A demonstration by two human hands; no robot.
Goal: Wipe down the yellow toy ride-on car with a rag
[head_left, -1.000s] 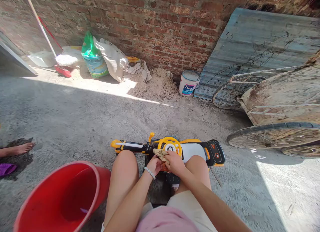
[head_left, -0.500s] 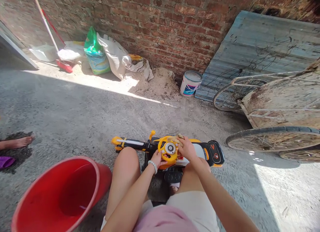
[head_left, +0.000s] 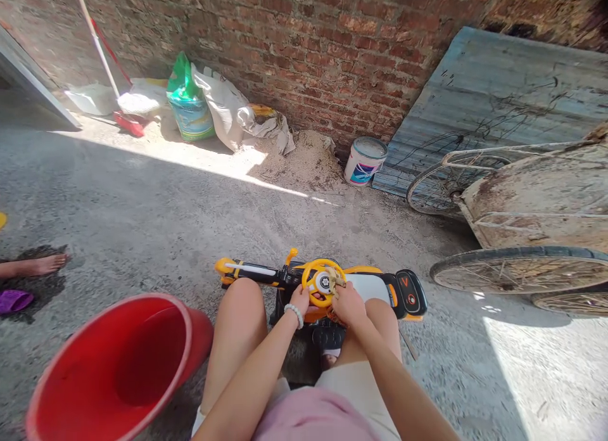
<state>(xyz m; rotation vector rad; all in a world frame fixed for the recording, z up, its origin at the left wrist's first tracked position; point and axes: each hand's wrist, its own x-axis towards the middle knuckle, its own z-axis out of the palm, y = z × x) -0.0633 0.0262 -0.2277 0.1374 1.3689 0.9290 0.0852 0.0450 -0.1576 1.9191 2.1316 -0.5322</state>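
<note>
A yellow toy steering wheel [head_left: 323,262] with a white hub sits above a yellow, black and white ride-on toy [head_left: 369,286] in front of my knees. My left hand [head_left: 299,300], with a beaded bracelet at the wrist, is closed on the wheel's lower left rim. A crumpled tan rag [head_left: 336,278] is bunched in my right hand [head_left: 350,303], pressed against the wheel's right side. The fingertips of my right hand are partly hidden behind the rag and rim.
A large red tub [head_left: 183,358] stands at my left. Beyond it are a person's bare foot [head_left: 50,263] and a purple slipper [head_left: 15,301]. Sacks [head_left: 221,105], a sand pile [head_left: 311,156] and a paint bucket [head_left: 365,162] line the brick wall. A cart [head_left: 536,194] stands at right.
My right hand with the rag has moved down along the wheel's right side. My left hand keeps its hold on the rim. The view has shifted slightly.
</note>
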